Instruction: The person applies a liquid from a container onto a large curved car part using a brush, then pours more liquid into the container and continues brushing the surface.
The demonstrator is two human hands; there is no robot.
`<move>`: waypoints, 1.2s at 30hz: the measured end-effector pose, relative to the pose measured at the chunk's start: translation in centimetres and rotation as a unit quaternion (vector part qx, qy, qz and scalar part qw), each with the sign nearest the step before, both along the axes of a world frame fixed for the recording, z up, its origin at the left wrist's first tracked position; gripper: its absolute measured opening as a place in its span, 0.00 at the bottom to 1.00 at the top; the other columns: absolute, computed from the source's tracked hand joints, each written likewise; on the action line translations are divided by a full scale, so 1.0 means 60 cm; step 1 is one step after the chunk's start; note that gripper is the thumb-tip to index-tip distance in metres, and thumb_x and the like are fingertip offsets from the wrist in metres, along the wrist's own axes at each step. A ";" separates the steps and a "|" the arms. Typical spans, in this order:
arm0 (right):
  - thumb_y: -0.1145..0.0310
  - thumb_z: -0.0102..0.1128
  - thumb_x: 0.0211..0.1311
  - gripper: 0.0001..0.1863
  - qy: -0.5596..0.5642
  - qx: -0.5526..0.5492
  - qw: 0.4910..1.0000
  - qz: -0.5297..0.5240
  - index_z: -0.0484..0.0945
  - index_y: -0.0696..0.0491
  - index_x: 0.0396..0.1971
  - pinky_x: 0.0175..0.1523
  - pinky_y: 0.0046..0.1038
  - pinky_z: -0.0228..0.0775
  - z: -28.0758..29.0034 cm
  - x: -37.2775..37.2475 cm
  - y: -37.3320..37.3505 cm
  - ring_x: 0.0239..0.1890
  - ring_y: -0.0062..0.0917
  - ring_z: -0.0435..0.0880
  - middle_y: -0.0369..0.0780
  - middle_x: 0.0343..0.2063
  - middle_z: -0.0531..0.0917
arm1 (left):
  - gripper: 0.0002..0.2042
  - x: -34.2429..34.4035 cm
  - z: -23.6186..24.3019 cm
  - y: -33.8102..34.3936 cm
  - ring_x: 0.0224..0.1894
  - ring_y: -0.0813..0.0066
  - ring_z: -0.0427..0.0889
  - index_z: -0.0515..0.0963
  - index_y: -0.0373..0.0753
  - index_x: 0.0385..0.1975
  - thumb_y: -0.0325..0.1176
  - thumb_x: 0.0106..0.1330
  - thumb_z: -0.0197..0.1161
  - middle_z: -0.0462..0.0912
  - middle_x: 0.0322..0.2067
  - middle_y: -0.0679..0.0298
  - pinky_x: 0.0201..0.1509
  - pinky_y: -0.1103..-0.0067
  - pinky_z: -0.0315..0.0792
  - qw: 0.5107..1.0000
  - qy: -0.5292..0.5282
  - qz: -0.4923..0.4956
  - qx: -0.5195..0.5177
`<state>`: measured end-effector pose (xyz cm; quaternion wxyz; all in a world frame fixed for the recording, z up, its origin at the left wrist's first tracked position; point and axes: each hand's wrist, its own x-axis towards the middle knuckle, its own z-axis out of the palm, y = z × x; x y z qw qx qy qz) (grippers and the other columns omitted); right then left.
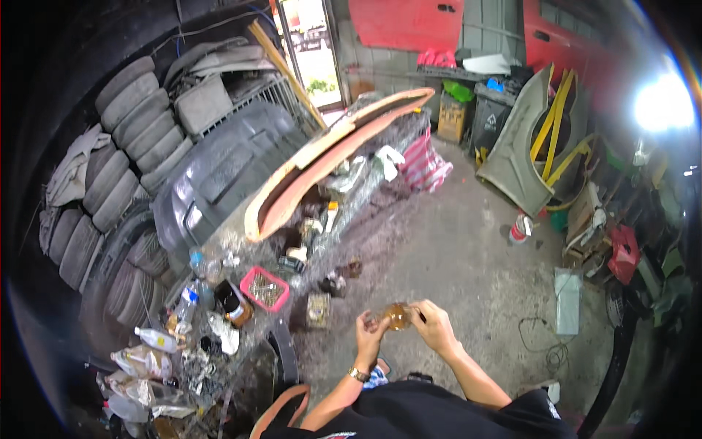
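In front of my body I hold a small, round, amber-brown roll of tape (397, 316) between both hands, above the concrete floor. My left hand (370, 338), with a watch on its wrist, is closed on the roll's left side. Thumb and fingers of my right hand (433, 324) pinch at its right edge. Whether a strip is pulled loose is too small to make out. Left of my hands stands a small, worn, light-coloured box or can (318, 311) near the bench.
A cluttered bench holds a pink tray of screws (265, 289), a dark jar (234, 304) and bottles (156, 339). A long curved orange panel (322, 157) lies farther along. Stacked tyres (135, 110) stand at left. A grey fender (512, 157), red-and-white can (520, 230) and cable (556, 355) are at right.
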<state>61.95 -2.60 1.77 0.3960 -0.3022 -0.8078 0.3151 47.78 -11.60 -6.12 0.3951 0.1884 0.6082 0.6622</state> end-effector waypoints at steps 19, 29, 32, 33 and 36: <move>0.75 0.54 0.59 0.05 -0.074 -0.102 0.987 -0.099 0.75 0.59 0.34 0.35 0.30 0.73 0.009 -0.055 0.453 0.30 0.38 0.82 0.48 0.27 0.81 | 0.36 -0.050 -0.012 0.512 0.40 0.76 0.74 0.61 0.32 0.56 0.40 0.52 0.72 0.72 0.38 0.61 0.44 0.81 0.72 0.996 -0.003 -0.088 0.016; 0.75 0.56 0.59 0.06 -0.029 -0.155 0.987 -0.020 0.76 0.58 0.36 0.30 0.25 0.69 -0.016 -0.106 0.747 0.24 0.23 0.77 0.43 0.24 0.80 | 0.34 -0.095 -0.006 0.778 0.37 0.79 0.73 0.61 0.33 0.56 0.39 0.53 0.73 0.72 0.37 0.63 0.44 0.82 0.71 0.996 -0.077 -0.054 0.003; 0.74 0.57 0.59 0.07 -0.038 -0.083 0.994 -0.055 0.76 0.58 0.36 0.30 0.25 0.69 0.006 -0.101 0.862 0.25 0.23 0.78 0.43 0.25 0.80 | 0.33 -0.101 -0.001 0.878 0.35 0.82 0.72 0.62 0.33 0.55 0.36 0.53 0.73 0.72 0.34 0.66 0.41 0.85 0.70 0.998 -0.029 -0.043 -0.023; 0.74 0.57 0.59 0.06 -0.066 -0.091 0.992 -0.049 0.76 0.58 0.36 0.35 0.28 0.71 0.012 -0.098 0.895 0.30 0.31 0.80 0.44 0.29 0.81 | 0.33 -0.100 -0.004 0.913 0.35 0.82 0.72 0.62 0.33 0.55 0.36 0.53 0.73 0.72 0.34 0.66 0.41 0.85 0.70 0.999 -0.029 -0.034 -0.027; 0.74 0.56 0.59 0.06 -0.093 -0.126 0.988 0.001 0.76 0.58 0.35 0.39 0.31 0.73 0.037 -0.114 0.990 0.35 0.39 0.82 0.46 0.32 0.81 | 0.32 -0.099 0.009 0.999 0.35 0.83 0.70 0.63 0.33 0.55 0.35 0.53 0.72 0.71 0.34 0.67 0.40 0.86 0.69 0.999 -0.036 -0.020 -0.012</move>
